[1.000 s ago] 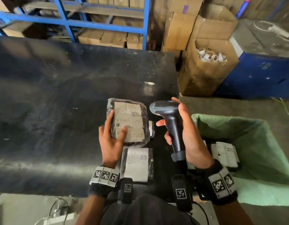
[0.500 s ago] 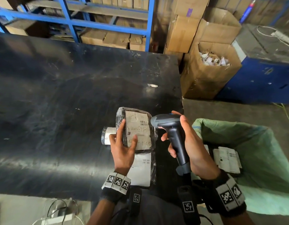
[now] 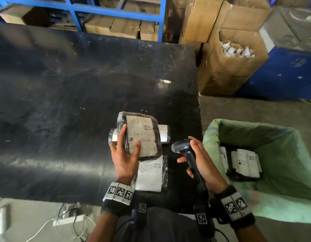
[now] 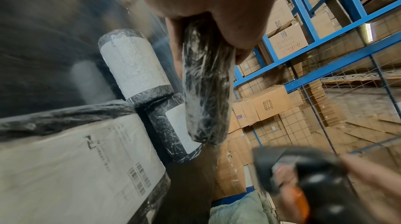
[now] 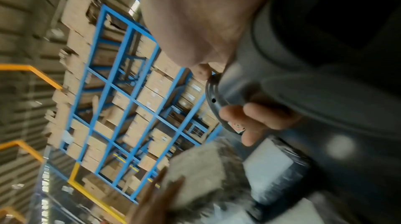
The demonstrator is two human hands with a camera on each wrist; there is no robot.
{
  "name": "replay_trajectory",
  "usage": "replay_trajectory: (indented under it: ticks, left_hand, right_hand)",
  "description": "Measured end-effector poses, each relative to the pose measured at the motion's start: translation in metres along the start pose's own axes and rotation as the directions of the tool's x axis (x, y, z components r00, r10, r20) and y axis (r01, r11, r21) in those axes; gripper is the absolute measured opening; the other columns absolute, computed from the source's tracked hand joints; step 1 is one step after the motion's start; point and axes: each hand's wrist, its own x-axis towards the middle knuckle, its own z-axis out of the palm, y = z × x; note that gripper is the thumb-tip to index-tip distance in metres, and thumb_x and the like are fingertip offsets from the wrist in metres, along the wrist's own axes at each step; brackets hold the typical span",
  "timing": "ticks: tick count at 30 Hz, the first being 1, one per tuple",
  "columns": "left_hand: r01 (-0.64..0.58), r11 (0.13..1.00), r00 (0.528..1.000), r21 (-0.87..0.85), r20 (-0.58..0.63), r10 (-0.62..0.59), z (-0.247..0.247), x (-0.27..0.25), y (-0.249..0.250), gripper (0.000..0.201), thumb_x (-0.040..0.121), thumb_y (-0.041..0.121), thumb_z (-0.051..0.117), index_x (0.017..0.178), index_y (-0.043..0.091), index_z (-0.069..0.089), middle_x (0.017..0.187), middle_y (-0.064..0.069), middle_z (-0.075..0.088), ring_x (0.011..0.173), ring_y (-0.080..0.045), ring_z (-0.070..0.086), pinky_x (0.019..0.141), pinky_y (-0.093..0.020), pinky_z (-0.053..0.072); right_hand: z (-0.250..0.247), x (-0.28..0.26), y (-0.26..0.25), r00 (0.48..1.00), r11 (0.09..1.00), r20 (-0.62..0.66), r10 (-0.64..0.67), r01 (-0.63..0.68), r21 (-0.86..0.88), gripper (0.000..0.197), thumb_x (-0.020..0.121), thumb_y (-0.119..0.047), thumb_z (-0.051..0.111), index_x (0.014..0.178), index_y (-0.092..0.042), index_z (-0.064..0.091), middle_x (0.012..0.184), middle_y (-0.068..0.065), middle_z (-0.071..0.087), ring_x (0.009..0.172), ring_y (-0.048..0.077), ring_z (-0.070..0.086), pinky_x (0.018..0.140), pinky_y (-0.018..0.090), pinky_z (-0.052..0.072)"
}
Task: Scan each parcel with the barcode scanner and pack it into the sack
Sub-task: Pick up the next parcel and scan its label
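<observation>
Since a moment ago my left hand (image 3: 124, 158) has lifted the parcel (image 3: 139, 135) further up the table (image 3: 64, 95), baring more of the roll (image 3: 162, 133) beneath it, while my right hand (image 3: 201, 161) has dropped the scanner (image 3: 183, 149) lower and nearer the table edge. I see the black table filling most of the head view, with blue racking (image 3: 116, 9) and cartons behind it and an open box (image 3: 233, 62) of paper scraps beyond its right corner. Off the table's right side stands the green sack (image 3: 273, 154), mouth open, with a labelled pack (image 3: 245, 165) lying in it. On the table near me lies a flat packet (image 3: 150, 173), label up, just below the held parcel; the roll lies crosswise under the parcel, both ends showing. My left hand grips the parcel, thumb across the label and fingers behind, clear of the table. My right hand is wrapped round the scanner's handle, forefinger forward near the trigger, head pointing left toward the parcel. The wrist views are blurred; the left one shows the parcel edge-on in my fingers.
</observation>
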Motion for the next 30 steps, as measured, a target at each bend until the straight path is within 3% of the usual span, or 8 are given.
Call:
replay_trajectory:
  ticks: [5,8,13,16,18,21,25,30]
  left_hand:
    - [0.039,0.996,0.999,0.076,0.029,-0.041,-0.008,-0.003,-0.003,0.073,0.087,0.028,0.078,0.151,0.035,0.042,0.125,-0.017,0.052,0.105,-0.014,0.048,0.094,-0.029,0.043]
    - [0.040,0.992,0.998,0.123,0.050,-0.047,-0.011,-0.004,-0.006,0.073,0.087,0.034,0.076,0.151,0.036,0.041,0.123,-0.018,0.053,0.099,-0.013,0.046,0.087,-0.028,0.041]
    - [0.056,0.988,0.996,0.144,0.054,-0.065,-0.012,-0.009,-0.002,0.072,0.090,0.028,0.075,0.152,0.035,0.040,0.121,-0.013,0.052,0.103,-0.013,0.045,0.087,-0.030,0.039]
    - [0.078,0.991,0.995,0.113,0.056,-0.084,-0.014,-0.013,-0.001,0.071,0.090,0.029,0.075,0.151,0.038,0.040,0.120,-0.002,0.045,0.108,-0.015,0.047,0.091,-0.031,0.040]
    - [0.091,0.991,0.994,0.096,0.057,-0.097,-0.013,-0.013,0.001,0.071,0.089,0.029,0.075,0.150,0.039,0.041,0.121,0.000,0.044,0.110,-0.015,0.047,0.093,-0.031,0.040]
    - [0.097,0.991,0.992,0.092,0.067,-0.103,-0.010,-0.013,0.005,0.071,0.089,0.029,0.076,0.150,0.040,0.041,0.125,-0.007,0.049,0.111,-0.017,0.049,0.093,-0.033,0.042]
    - [0.114,0.993,0.987,0.024,0.114,-0.116,0.003,-0.015,0.010,0.072,0.087,0.031,0.077,0.149,0.041,0.042,0.136,-0.006,0.051,0.121,-0.021,0.054,0.101,-0.048,0.051]
    - [0.162,0.960,0.969,-0.228,0.223,-0.111,0.026,-0.021,0.028,0.073,0.082,0.039,0.076,0.147,0.043,0.043,0.146,0.006,0.052,0.134,-0.016,0.052,0.105,-0.051,0.051]
  right_hand:
    - [0.002,0.040,0.079,0.972,0.977,-0.176,0.156,-0.178,-0.120,0.040,0.097,-0.056,0.041,0.133,-0.036,0.042,0.084,0.007,0.072,0.064,0.035,0.060,0.040,0.028,0.041]
    - [0.010,0.056,0.099,0.962,0.987,-0.255,0.100,-0.128,-0.094,0.040,0.099,-0.051,0.042,0.135,-0.035,0.040,0.091,0.007,0.072,0.054,0.025,0.058,0.034,0.024,0.039]
    - [0.022,0.075,0.122,0.953,0.999,-0.297,0.052,-0.047,0.025,0.042,0.103,-0.040,0.041,0.143,-0.033,0.032,0.103,0.012,0.062,0.067,0.018,0.057,0.038,0.023,0.043]
    - [0.021,0.075,0.126,0.947,0.996,-0.320,0.004,-0.031,-0.080,0.046,0.103,-0.038,0.040,0.147,-0.026,0.033,0.128,0.016,0.060,0.090,0.023,0.065,0.069,0.034,0.055]
    - [0.017,0.074,0.122,0.948,0.972,-0.319,0.008,-0.082,-0.220,0.053,0.103,-0.039,0.039,0.152,-0.021,0.029,0.144,0.018,0.049,0.124,0.032,0.055,0.102,0.038,0.043]
    - [0.006,0.066,0.110,0.944,0.900,-0.329,-0.005,-0.139,-0.414,0.067,0.100,-0.047,0.040,0.157,-0.020,0.017,0.147,0.027,0.037,0.136,0.039,0.039,0.115,0.043,0.027]
    - [-0.003,0.038,0.070,0.942,0.897,-0.169,-0.290,0.206,-0.391,0.055,0.100,-0.048,0.041,0.152,-0.043,0.022,0.126,0.011,0.055,0.121,0.022,0.054,0.105,0.039,0.043]
    - [-0.003,0.017,0.031,0.932,0.893,0.093,-0.351,0.362,-0.268,0.061,0.093,-0.064,0.038,0.149,-0.056,0.018,0.134,-0.007,0.054,0.122,0.009,0.055,0.104,0.038,0.049]
